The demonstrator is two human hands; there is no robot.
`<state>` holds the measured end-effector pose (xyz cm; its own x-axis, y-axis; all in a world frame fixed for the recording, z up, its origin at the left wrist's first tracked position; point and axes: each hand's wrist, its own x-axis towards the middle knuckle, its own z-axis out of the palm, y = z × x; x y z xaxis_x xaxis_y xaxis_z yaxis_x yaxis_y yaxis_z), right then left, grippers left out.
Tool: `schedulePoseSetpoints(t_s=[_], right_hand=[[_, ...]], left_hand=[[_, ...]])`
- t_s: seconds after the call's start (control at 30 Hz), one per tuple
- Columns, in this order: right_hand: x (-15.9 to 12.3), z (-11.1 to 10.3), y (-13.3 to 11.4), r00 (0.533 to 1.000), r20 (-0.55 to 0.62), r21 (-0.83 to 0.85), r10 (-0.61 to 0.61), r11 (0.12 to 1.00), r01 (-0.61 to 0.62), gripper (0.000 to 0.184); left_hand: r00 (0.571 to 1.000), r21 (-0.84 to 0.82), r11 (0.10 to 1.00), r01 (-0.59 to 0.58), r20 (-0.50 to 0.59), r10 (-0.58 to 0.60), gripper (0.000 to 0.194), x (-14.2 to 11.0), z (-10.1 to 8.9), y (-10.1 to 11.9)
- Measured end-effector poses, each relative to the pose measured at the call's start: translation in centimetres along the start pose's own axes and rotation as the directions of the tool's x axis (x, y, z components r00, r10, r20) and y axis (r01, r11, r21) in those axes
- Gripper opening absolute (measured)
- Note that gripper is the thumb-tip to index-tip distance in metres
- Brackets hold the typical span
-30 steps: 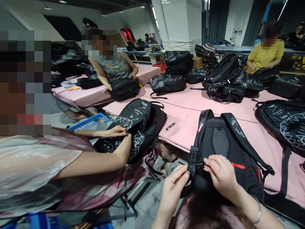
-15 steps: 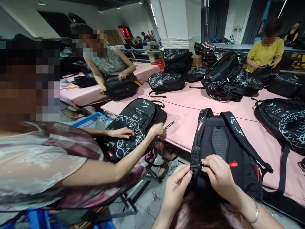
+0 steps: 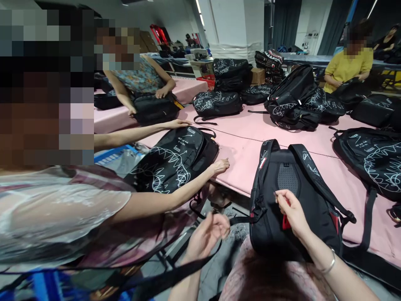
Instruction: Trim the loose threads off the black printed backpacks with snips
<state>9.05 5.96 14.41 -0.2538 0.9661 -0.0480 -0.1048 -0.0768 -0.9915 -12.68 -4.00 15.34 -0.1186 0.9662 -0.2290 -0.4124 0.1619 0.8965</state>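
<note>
A black backpack (image 3: 313, 217) with white scribble print lies back-panel up at the near edge of the pink table (image 3: 241, 146). My right hand (image 3: 290, 209) rests on its mesh back panel, thumb and forefinger pinched on something too small to name. My left hand (image 3: 206, 232) is off to the left of the bag over the floor, fingers curled round a black strap (image 3: 175, 271) that runs from the bag's lower corner down to the left.
A co-worker at my left has both hands out: one on top of a second scribble-print backpack (image 3: 175, 161), the other flat on the table beside it. More backpacks (image 3: 219, 102) are piled at the back and right (image 3: 376, 159). Two other people work at the far tables.
My hands let go of the buckle at the bag's lower corner. My left hand drew left and down with the strap; my right moved up onto the back panel. The co-worker's hand covered the thread snips.
</note>
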Motion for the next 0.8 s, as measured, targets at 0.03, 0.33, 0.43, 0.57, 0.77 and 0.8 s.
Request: schedulePoseSetpoints(t_s=[0.03,0.33,0.43,0.57,0.77,0.8], right_hand=[[0.3,0.0,0.5,0.998,0.014,0.042,0.068,0.997,-0.068,0.037],[2.2,0.0,4.4,0.935,-0.009,-0.083,0.355,0.931,-0.355,0.033],[2.2,0.1,4.8,0.878,0.084,-0.172,0.471,0.875,-0.453,0.034],[1.8,1.1,4.7,0.890,0.171,-0.084,0.423,0.906,-0.415,0.037],[1.4,3.5,5.1,0.966,0.109,0.040,0.234,0.970,-0.239,0.046],[1.4,3.7,5.4,0.968,0.095,0.047,0.233,0.970,-0.238,0.045]], left_hand=[[0.999,0.134,0.990,0.041,-0.003,-0.041,0.043,0.4,0.0,-0.4],[0.992,0.782,0.623,-0.021,-0.062,0.111,0.038,6.6,3.9,-5.7],[0.989,0.757,0.654,-0.010,-0.089,0.118,0.040,8.1,4.2,-6.1],[0.985,0.625,0.777,-0.080,-0.070,0.157,0.039,8.4,4.0,-6.0],[0.966,0.430,0.893,-0.130,-0.150,0.212,0.042,7.3,3.7,-6.1],[0.965,0.421,0.898,-0.129,-0.156,0.213,0.042,7.1,3.6,-6.2]])
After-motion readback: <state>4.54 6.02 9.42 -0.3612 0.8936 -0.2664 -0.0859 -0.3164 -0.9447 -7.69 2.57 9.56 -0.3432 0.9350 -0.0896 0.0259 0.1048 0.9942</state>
